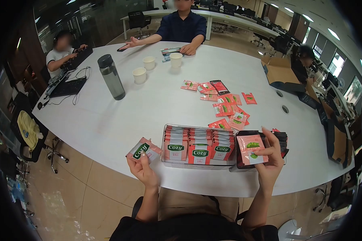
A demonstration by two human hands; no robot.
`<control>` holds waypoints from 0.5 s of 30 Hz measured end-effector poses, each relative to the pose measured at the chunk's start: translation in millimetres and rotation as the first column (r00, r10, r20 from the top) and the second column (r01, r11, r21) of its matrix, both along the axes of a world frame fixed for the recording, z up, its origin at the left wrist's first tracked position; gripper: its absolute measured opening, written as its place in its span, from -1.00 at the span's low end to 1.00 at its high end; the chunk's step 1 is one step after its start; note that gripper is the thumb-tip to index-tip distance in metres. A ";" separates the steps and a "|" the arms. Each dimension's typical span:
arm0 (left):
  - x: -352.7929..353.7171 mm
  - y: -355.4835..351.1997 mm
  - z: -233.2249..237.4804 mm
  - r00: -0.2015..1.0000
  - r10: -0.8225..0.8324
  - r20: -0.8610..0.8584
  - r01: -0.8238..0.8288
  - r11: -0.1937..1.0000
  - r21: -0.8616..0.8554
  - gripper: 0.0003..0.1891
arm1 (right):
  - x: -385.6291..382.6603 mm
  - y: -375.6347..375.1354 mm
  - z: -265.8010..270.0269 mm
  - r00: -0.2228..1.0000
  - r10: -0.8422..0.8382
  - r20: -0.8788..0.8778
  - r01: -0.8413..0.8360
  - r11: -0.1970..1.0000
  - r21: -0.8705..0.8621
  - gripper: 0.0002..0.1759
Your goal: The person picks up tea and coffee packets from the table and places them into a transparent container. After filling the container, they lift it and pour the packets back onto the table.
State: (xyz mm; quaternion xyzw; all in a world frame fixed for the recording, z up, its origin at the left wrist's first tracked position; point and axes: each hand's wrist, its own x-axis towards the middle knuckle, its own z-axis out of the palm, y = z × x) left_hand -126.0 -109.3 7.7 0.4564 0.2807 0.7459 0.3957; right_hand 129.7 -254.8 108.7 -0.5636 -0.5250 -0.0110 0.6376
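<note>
Pinched in my left hand [145, 174] is a pink tea sachet [144, 149] marked Cozy, held left of a clear box [197, 164]. Rows of upright Cozy tea sachets [200, 152] fill that box. My right hand [271, 156] grips another pink tea sachet [247, 146], its green print facing me. That sachet is in front of a black box [245, 168], which holds dark packets [282, 140] and is partly hidden by my hand. Beyond the boxes, several loose pink sachets [225, 109] lie scattered on the white table.
A grey bottle [112, 78] and three paper cups [139, 75] stand on the table [149, 108]. Across from me sits a person in a dark shirt [183, 26], one hand by some packets [171, 53]. Cardboard [283, 72] lies at right; a laptop [68, 86] sits at left.
</note>
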 end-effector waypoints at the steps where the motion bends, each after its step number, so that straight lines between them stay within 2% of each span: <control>1: 0.5 1.0 -4.2 0.999 0.024 0.027 -0.024 1.000 0.003 -0.76 | 0.9 1.7 -2.5 1.000 -0.010 0.003 0.010 1.000 0.001 -0.78; 3: -0.4 1.1 -5.7 0.999 0.030 0.032 -0.030 1.000 0.009 -0.79 | 2.0 4.0 -6.3 1.000 -0.029 0.007 0.029 1.000 0.001 -0.77; 5: -5.5 -3.1 -4.8 1.000 -0.007 -0.021 0.007 1.000 0.001 -0.80 | -4.0 2.4 -3.7 0.998 -0.016 -0.060 0.013 0.999 -0.044 -0.78; 7: -8.8 -7.9 -6.3 0.999 0.022 -0.031 -0.022 1.000 -0.013 -0.79 | -5.2 3.4 -5.9 0.990 0.006 -0.138 -0.015 0.998 -0.067 -0.77; 8: -4.0 -1.4 -3.7 0.999 0.036 -0.021 -0.036 0.999 0.004 -0.78 | -2.8 5.6 -11.8 0.997 -0.005 -0.072 0.004 1.000 -0.009 -0.73; 11: 2.3 -3.2 11.1 0.992 0.118 0.041 -0.115 0.991 -0.067 -0.78 | -5.3 3.9 -12.3 0.991 -0.090 -0.097 0.086 0.995 -0.043 -0.70; 15: -2.9 0.5 -0.6 0.997 0.076 -0.023 -0.075 0.997 0.017 -0.71 | -8.8 2.8 -9.5 0.985 -0.106 -0.134 0.100 0.994 -0.049 -0.74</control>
